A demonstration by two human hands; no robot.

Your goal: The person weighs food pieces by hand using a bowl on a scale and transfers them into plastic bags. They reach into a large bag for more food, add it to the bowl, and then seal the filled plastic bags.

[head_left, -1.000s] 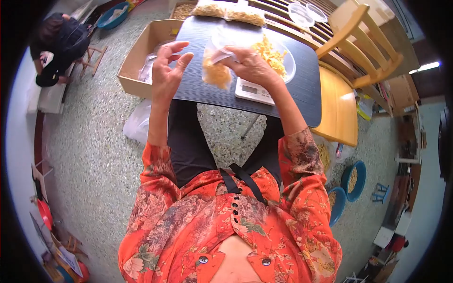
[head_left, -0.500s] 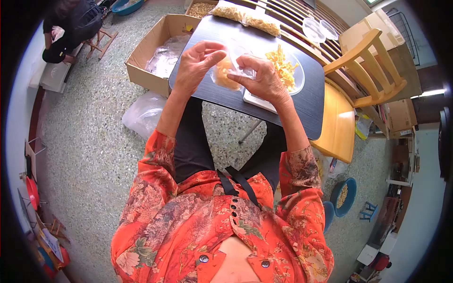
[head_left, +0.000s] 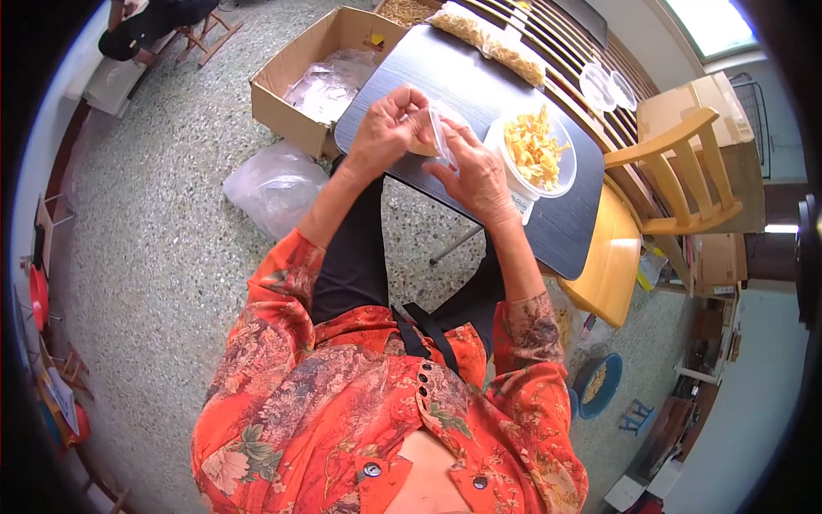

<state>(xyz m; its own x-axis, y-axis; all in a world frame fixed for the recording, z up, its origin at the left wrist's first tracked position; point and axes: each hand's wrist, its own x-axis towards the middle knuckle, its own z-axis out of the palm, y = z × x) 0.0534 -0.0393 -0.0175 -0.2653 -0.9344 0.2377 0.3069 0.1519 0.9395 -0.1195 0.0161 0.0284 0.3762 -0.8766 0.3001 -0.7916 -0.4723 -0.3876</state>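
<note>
A small clear plastic bag is up over the near edge of the dark table, between my two hands. My left hand pinches one side of it with thumb and forefinger. From the other side my right hand has its bent fingers on the bag, with the thumb lower down. Part of the yellowish contents shows beneath, mostly hidden by the hands. To the right, a clear round bowl of yellow-orange dried strips rests on a white scale.
A long bag of dried pieces lies along the table's far edge. Left stand an open cardboard box with plastic bags and a bulging plastic bag on the floor. A wooden chair borders the right; another person sits far left.
The view has shifted, with the table appearing farther right. My hands have drawn closer together, and the bag now shows edge-on rather than with its filled side facing me.
</note>
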